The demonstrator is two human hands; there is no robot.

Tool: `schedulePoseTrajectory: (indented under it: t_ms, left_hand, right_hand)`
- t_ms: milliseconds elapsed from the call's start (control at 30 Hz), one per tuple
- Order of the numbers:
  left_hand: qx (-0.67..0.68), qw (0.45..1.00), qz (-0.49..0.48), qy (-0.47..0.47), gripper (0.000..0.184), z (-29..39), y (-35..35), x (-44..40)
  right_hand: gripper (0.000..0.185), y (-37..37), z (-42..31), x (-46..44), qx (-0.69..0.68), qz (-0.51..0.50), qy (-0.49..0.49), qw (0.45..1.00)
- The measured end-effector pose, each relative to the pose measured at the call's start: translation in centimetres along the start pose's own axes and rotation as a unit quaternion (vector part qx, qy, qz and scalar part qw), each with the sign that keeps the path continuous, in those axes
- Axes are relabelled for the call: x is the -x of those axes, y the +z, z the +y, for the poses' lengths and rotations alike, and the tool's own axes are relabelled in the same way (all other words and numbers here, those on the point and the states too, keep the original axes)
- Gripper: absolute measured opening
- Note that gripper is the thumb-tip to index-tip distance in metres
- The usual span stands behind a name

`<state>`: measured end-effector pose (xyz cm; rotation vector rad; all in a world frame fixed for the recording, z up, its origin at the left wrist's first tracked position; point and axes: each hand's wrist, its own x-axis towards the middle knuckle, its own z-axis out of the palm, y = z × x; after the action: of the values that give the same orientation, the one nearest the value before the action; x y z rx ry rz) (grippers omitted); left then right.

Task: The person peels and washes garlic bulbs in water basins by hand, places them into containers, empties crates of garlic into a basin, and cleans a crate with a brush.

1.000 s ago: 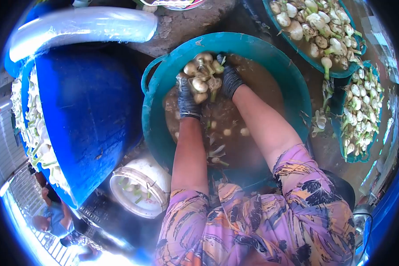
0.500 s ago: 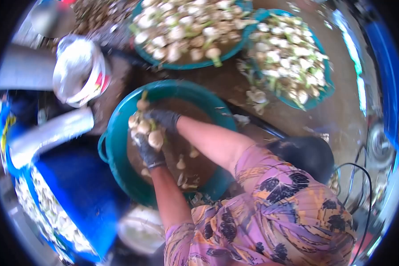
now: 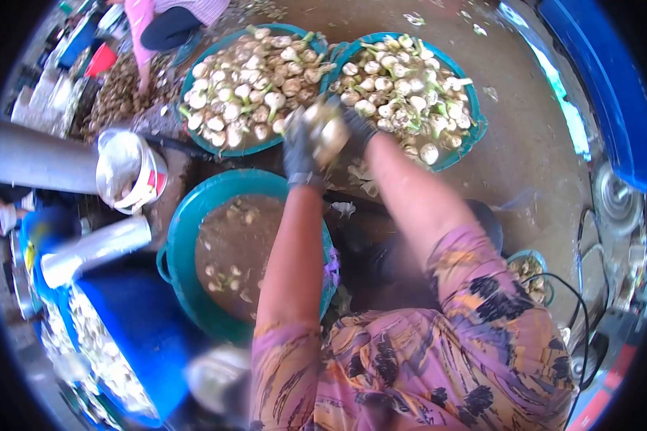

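My left hand [image 3: 301, 149], in a dark glove, is closed on one side of a blurred bunch of pale bulbs [image 3: 329, 135]. On its other side my right hand [image 3: 354, 123], gloved too, presses against the same bunch. Both hands are raised near the gap between two teal tubs heaped with bulbs, the left tub [image 3: 230, 152] and the right tub [image 3: 479, 128]. Nearer to me, a teal basin [image 3: 182, 266] holds brown water with several bulbs floating in it.
At the left stand a white bucket [image 3: 153, 177] and a blue container [image 3: 147, 330] with pale bulbs beside it. Another person's arm [image 3: 142, 43] reaches to a brown pile [image 3: 122, 97] at the upper left. A black cable [image 3: 584, 316] curves at the right.
Both hands have moved with the bulbs out from over the water basin, up and right toward the heaped tubs. The view has shifted, and another person now shows at the upper left.
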<state>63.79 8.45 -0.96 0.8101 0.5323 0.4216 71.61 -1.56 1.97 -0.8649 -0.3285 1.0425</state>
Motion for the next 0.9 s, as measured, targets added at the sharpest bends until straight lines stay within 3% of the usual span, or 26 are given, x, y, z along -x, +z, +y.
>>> schedulePoseTrajectory:
  t_ms: [67, 100, 133, 200, 233, 300, 333, 367, 400, 433, 500, 567, 633, 733, 767, 867, 900]
  left_hand:
    - [0.212, 0.969, -0.09, -0.09, 0.042, -0.3, 6.2, -2.0]
    - [0.167, 0.981, -0.084, -0.058, 0.047, -0.1, 6.8, -1.4]
    - [0.002, 0.998, -0.066, 0.015, 0.053, 0.6, 7.3, 0.7]
    - [-0.351, 0.927, 0.002, 0.135, 0.065, 1.5, 5.3, 5.6]
    - [-0.391, 0.908, 0.01, 0.149, 0.06, 1.8, 1.3, 8.2]
    - [-0.468, 0.866, 0.034, 0.171, 0.05, 1.9, -4.7, 12.7]
    - [-0.49, 0.841, 0.063, 0.22, 0.044, 1.1, -10.1, 13.4]
    - [-0.468, 0.859, 0.113, 0.173, 0.041, 0.1, -16.0, 13.5]
    - [-0.502, 0.84, 0.161, 0.125, 0.04, 2.9, -19.6, 15.4]
    - [-0.539, 0.8, 0.226, 0.138, 0.039, 3.3, -24.4, 16.5]
    - [-0.573, 0.752, 0.312, 0.091, 0.038, 4.9, -33.4, 17.8]
    - [-0.666, 0.676, 0.309, 0.07, 0.043, 8.5, -38.6, 18.4]
    - [-0.75, 0.61, 0.25, 0.053, 0.05, 10.2, -42.1, 16.7]
    - [-0.83, 0.541, 0.121, -0.059, 0.056, 11.3, -45.5, 12.4]
    - [-0.848, 0.515, 0.069, -0.099, 0.058, 11.0, -46.5, 11.4]
    - [-0.822, 0.514, -0.049, -0.241, 0.065, 10.3, -47.7, 10.5]
    - [-0.787, 0.552, -0.086, -0.261, 0.072, 9.4, -49.4, 10.1]
  right_hand:
    - [0.046, -4.1, -6.4, 0.6, 0.143, 0.068, -0.061, 0.986]
    - [0.049, -6.0, -8.0, 0.6, 0.152, 0.109, -0.058, 0.981]
    - [0.052, -7.5, -9.6, 0.2, 0.167, 0.171, -0.049, 0.97]
    - [0.058, -9.0, -11.9, -0.1, 0.237, 0.361, -0.01, 0.902]
    - [0.061, -8.8, -11.9, -0.3, 0.292, 0.439, 0.018, 0.85]
    - [0.068, -7.1, -11.2, -1.3, 0.407, 0.47, 0.057, 0.781]
    - [0.065, -5.9, -10.5, -2.6, 0.471, 0.414, 0.054, 0.777]
    - [0.061, -3.1, -8.8, -3.9, 0.468, 0.259, 0.043, 0.844]
    - [0.058, 0.5, -6.4, -5.2, 0.449, 0.102, 0.032, 0.887]
    - [0.054, 4.6, -3.0, -5.8, 0.447, 0.027, 0.089, 0.89]
    - [0.046, 12.4, 4.2, -6.9, 0.435, -0.131, 0.2, 0.868]
    - [0.051, 15.2, 12.8, -9.3, 0.514, -0.21, 0.269, 0.787]
    - [0.054, 16.5, 20.6, -11.3, 0.651, -0.222, 0.161, 0.707]
    - [0.063, 16.6, 29.8, -14.2, 0.746, -0.187, 0.144, 0.622]
    - [0.069, 14.6, 33.1, -15.4, 0.729, -0.232, 0.164, 0.623]
    - [0.075, 13.4, 37.2, -13.7, 0.754, -0.172, 0.264, 0.576]
    - [0.079, 13.4, 37.5, -13.3, 0.718, -0.19, 0.352, 0.57]
